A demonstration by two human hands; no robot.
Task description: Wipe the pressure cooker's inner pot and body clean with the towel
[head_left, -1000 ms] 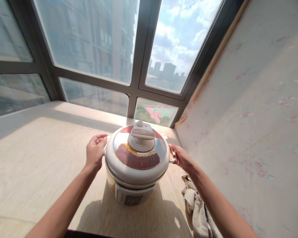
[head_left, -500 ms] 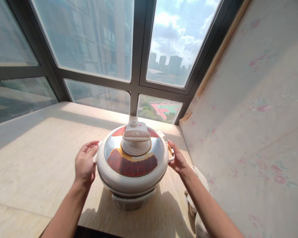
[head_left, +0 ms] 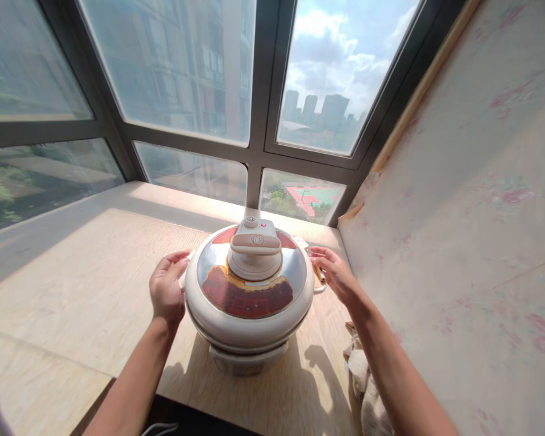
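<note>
A round, cream-coloured electric pressure cooker (head_left: 249, 332) with a silver-and-dark-red lid panel (head_left: 247, 297) is sitting upright at the pale, wood-grained window ledge (head_left: 72, 290), closer to its right edge than its left and back from its front edge. Whether the base is resting fully on the ledge, I cannot tell. The lid is on, and its raised cream lid handle (head_left: 255, 244) is pointing up in the middle, with 1 small red dot showing behind the grip.

2 bare hands are flanking the cooker. The left hand (head_left: 168, 284) is curving partly closed at the cooker's left side, thumb and fingertips close together against it; how firmly it is gripping, I cannot tell. The right hand (head_left: 338, 275) is staying loosely open, its fingers reaching over the cream loop-shaped side handle (head_left: 320, 286) without wrapping it; whether the fingertips are touching, I cannot tell.

A crumpled beige cloth (head_left: 366, 387) is lying along the ledge's right edge, partly behind the right forearm. A dark-framed window (head_left: 257, 157) is rising from the back edge, and a flower-patterned wall (head_left: 472, 230) is bordering the right edge.
</note>
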